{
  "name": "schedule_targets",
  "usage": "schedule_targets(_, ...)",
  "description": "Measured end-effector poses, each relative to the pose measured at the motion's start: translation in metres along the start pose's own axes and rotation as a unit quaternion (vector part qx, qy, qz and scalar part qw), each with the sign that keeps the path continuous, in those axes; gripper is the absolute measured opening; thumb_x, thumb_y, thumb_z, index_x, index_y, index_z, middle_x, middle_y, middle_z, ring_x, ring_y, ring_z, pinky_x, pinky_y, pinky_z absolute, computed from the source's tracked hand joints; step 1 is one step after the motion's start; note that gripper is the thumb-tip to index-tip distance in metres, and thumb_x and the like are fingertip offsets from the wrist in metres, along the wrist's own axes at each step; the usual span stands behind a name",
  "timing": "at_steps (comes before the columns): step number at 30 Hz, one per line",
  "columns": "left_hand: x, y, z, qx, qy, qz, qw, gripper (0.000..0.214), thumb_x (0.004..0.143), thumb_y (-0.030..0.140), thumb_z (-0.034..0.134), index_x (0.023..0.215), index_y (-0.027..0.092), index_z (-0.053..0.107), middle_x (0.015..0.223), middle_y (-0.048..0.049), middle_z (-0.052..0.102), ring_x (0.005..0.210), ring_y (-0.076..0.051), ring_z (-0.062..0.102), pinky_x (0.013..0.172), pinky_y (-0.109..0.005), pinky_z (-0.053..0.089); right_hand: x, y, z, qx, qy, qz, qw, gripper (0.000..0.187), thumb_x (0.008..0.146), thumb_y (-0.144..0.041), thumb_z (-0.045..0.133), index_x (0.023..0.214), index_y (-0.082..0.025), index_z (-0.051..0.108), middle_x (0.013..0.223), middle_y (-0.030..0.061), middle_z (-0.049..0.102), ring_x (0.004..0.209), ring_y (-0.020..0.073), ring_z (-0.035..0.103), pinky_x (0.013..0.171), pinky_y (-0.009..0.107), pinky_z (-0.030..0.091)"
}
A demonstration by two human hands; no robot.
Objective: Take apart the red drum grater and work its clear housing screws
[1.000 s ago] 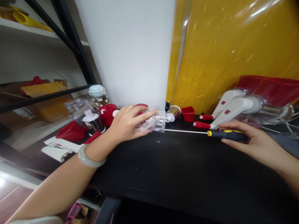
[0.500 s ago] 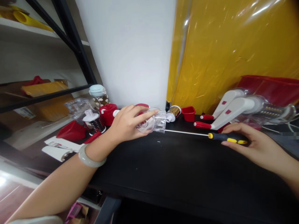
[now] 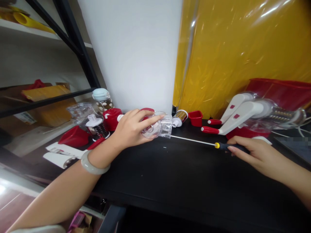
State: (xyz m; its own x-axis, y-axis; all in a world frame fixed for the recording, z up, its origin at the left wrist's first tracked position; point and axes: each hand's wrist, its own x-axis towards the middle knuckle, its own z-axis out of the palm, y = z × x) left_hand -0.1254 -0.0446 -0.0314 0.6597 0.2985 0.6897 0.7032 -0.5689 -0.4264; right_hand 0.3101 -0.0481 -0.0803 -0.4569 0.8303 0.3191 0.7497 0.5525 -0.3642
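Observation:
My left hand (image 3: 132, 129) grips a clear plastic housing (image 3: 161, 127) on the black table (image 3: 170, 181), fingers wrapped over its top. A long screwdriver (image 3: 194, 141) with a black and yellow handle lies almost level, its tip at the housing's right side. My right hand (image 3: 252, 153) is closed round the handle, covering most of it. A pale bangle (image 3: 93, 165) sits on my left wrist.
Behind the left hand lie red and clear parts, a metal grater drum (image 3: 96, 127) and a capped jar (image 3: 102, 97). A small drum (image 3: 180, 117) and red cup (image 3: 195, 118) stand by the yellow sheet. White crank handles (image 3: 243, 113) with red grips lie at right.
My right hand has shifted left and lower along the handle and rolled it, so the yellow stripe is now hidden. The left hand and clear housing have stayed put.

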Motion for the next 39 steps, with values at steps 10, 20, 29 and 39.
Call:
schedule_targets(10, 0.0005, 0.0008, 0.0003, 0.000, -0.003, 0.010, 1.000, 0.056, 0.088, 0.050, 0.073, 0.138, 0.026, 0.063, 0.117, -0.0097, 0.075, 0.091, -0.023, 0.066, 0.074, -0.035, 0.049, 0.0059, 0.0004, 0.0048, -0.053, 0.149, -0.104, 0.982, 0.032, 0.086, -0.054, 0.071, 0.093, -0.025, 0.061, 0.085, 0.0021, 0.070, 0.072, 0.0188, 0.068, 0.061, 0.028, 0.053)
schedule_targets(20, -0.0001, 0.0020, 0.0015, 0.008, -0.008, 0.019, 1.000, 0.057, 0.088, 0.051, 0.073, 0.138, 0.026, 0.063, 0.116, -0.0094, 0.074, 0.092, -0.024, 0.065, 0.074, -0.035, 0.048, 0.0046, 0.0002, 0.0022, -0.120, 0.170, -0.176, 0.962, 0.029, 0.095, -0.040, 0.062, 0.121, -0.027, 0.065, 0.114, 0.0070, 0.072, 0.106, 0.0242, 0.071, 0.091, 0.038, 0.058)
schedule_targets(29, 0.0000, -0.0003, 0.0004, 0.004, -0.016, 0.007, 1.000, 0.059, 0.089, 0.050, 0.071, 0.142, 0.028, 0.059, 0.116, -0.0094, 0.074, 0.092, -0.024, 0.065, 0.076, -0.036, 0.050, 0.0026, -0.0047, 0.0031, -0.027, 0.073, -0.104, 0.992, 0.020, 0.092, -0.040, 0.067, 0.106, -0.025, 0.068, 0.098, 0.0060, 0.075, 0.084, 0.0220, 0.073, 0.073, 0.032, 0.059)
schedule_targets(39, -0.0007, 0.0036, 0.0015, -0.003, -0.015, 0.006, 1.000, 0.059, 0.088, 0.051, 0.073, 0.142, 0.029, 0.060, 0.118, -0.0087, 0.074, 0.096, -0.024, 0.066, 0.078, -0.035, 0.050, 0.0043, -0.0013, 0.0067, -0.114, 0.158, -0.146, 0.970, 0.034, 0.092, -0.035, 0.065, 0.124, -0.025, 0.063, 0.107, 0.0073, 0.076, 0.091, 0.0217, 0.075, 0.077, 0.030, 0.060)
